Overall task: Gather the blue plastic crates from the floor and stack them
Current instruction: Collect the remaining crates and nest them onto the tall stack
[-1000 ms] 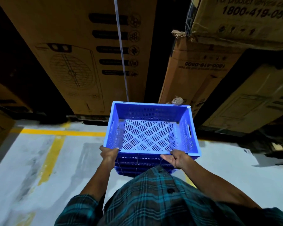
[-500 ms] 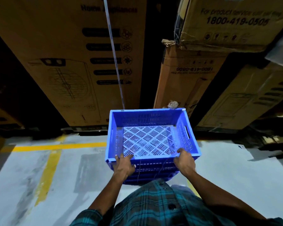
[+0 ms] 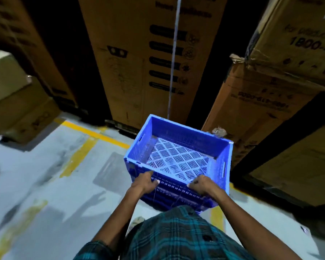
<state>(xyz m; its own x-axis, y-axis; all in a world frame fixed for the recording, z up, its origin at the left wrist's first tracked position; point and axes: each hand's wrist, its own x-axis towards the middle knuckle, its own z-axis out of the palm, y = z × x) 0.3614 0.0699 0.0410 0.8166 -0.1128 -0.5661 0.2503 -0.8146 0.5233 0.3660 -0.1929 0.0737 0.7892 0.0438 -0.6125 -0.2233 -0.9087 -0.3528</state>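
We carry blue crate (image 3: 178, 162) above floor (image 3: 45, 184); left hand (image 3: 144, 182), right hand (image 3: 203, 184) each grip near wall. Stack not visible; stacking remains.

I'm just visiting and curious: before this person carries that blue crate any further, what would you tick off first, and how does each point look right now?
1. Left hand grips the near wall of the blue crate: ok.
2. Right hand grips the same wall: ok.
3. Crate held level: not ok, it sits skewed in the view.
4. Crate empty, nothing to spill: ok, only its slotted bottom shows.
5. Floor ahead free of obstacles: cannot tell, cardboard boxes stand close behind the crate and the picture is blurred.
6. Stack to place it on: cannot tell, none is in view.
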